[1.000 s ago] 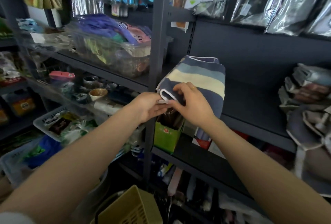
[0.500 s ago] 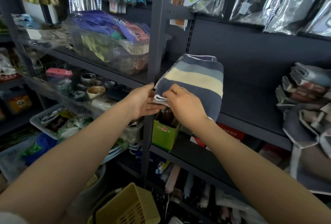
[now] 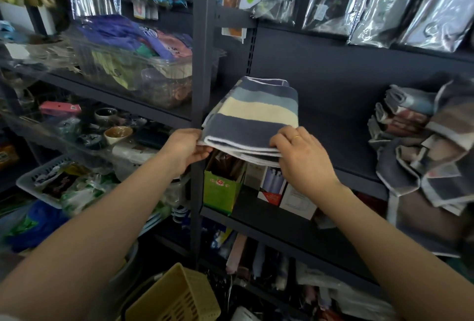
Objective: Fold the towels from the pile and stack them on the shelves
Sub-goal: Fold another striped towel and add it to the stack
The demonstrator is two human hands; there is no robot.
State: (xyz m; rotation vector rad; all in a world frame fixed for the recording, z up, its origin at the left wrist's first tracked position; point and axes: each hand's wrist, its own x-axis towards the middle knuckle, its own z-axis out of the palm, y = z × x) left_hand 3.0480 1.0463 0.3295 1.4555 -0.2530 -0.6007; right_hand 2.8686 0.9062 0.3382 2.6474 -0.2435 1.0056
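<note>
A folded striped towel, navy, cream and pale blue, lies over the front edge of the dark shelf. My left hand pinches its near left corner. My right hand, with a ring on one finger, grips the layered near edge at the right. A loose pile of grey and brown towels sits on the same shelf at the far right, partly hanging over the edge.
A grey upright post stands just left of the towel. A clear bin of goods fills the left shelf. Boxes stand on the shelf below. A yellow basket is at the bottom.
My right hand slid right along the towel's near edge, away from my left hand. The towel's front now lies flatter and spread wider.
</note>
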